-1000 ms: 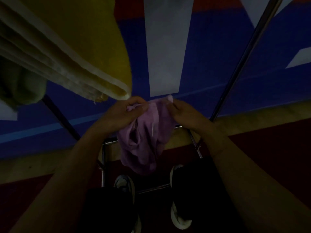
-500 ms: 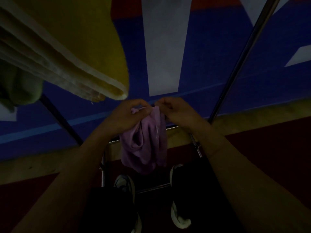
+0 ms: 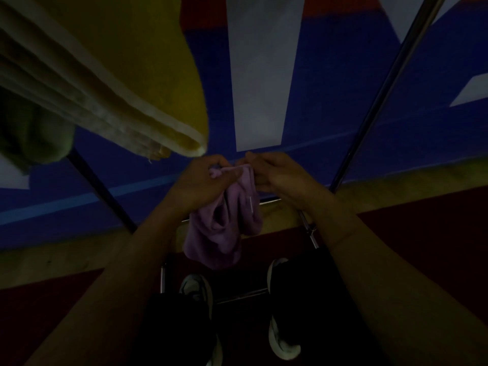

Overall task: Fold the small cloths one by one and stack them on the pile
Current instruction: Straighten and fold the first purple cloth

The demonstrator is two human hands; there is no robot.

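From the head view, we see the small lilac terry cloth (image 3: 227, 220) hanging bunched in mid-air, just below and right of the near corner of the pile of folded yellow and cream cloths (image 3: 111, 83), above our two shoes. Our left hand (image 3: 203, 183) curls round its top edge, thumb over the fabric; our right hand (image 3: 277, 175) pinches the same edge just beside it, fingertips nearly touching the left.

A second ago the two hands were a little apart along that edge, with a corner poking up between them; now they have closed together and the cloth has narrowed into deeper hanging folds. We judge that we are working along the hem to find the corners, so the cloth is not yet spread and no fold is made.

Counting: one lilac cloth in hand; one pile, with roughly four or five layers showing at its edge, though the dim light blurs them; one greenish cloth (image 3: 34, 133) bunched below the pile's left end; two hands; two shoes.
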